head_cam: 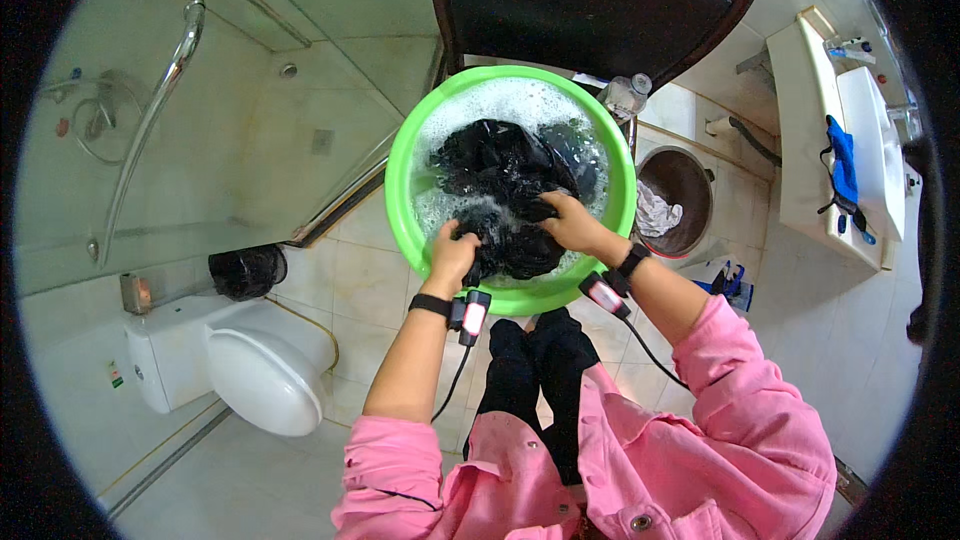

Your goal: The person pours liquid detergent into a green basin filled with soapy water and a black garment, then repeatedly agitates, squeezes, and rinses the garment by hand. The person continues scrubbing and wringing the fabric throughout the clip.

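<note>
A bright green plastic basin (397, 191) in front of me holds water topped with white suds (510, 96). Wet black cloth (499, 157) is heaped in the middle of it, partly above the foam. At the near left side, my left hand (452, 259) grips a bunched piece of this cloth just inside the rim. My right hand (574, 223) has its fingers curled into the same dark fabric, farther right. Some fingertips are hidden by the cloth. Each wrist wears a black strap with a small cabled device.
A dark chair back (592, 7) rises behind the basin. A clear plastic bottle (626, 96) stands by the right rim. Farther right are a brown bucket (694, 199) containing white cloth and a washbasin counter (806, 150). A toilet (262, 379) and black bin (246, 272) stand left.
</note>
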Demonstrator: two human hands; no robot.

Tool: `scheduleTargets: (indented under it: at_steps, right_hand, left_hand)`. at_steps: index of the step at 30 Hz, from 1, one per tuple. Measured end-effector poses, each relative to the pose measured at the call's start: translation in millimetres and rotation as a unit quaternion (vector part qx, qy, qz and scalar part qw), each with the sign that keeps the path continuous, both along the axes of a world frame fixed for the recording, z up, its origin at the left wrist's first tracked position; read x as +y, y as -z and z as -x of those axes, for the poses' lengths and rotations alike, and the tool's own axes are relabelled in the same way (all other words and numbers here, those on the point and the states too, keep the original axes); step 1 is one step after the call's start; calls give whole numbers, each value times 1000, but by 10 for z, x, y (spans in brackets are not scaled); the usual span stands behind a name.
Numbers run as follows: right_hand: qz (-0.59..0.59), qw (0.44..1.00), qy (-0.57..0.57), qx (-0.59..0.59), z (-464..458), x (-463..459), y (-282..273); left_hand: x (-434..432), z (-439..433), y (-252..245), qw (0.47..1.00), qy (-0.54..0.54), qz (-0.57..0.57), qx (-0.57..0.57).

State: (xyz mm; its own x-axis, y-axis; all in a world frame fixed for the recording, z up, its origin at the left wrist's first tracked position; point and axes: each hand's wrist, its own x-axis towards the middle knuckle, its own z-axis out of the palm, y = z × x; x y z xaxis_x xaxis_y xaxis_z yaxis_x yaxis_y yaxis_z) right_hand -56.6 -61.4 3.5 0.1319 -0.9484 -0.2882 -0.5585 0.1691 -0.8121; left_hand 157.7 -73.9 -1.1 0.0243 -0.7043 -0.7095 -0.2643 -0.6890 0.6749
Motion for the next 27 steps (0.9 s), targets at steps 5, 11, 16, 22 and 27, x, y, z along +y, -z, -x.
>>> scheduleTargets:
  at_steps: [5,11,16,22,27]
  right_hand:
    - [51,980,66,-183,-233,135,-588]
    - [118,992,-30,-28,-515,190,-749]
    - [167,980,-80,71,-353,219,-411]
    - [8,983,-126,130,5,216,-52]
    - [-14,996,-64,67,125,221,-124]
  left_hand:
    - [86,122,-148,895,-136,-86,416]
    - [220,317,-262,899,-139,-100,404]
    - [302,324,-479,937,-95,-62,330]
    - [132,168,-660,966,26,131,224]
    - [132,-13,-507,931,238,259,-99]
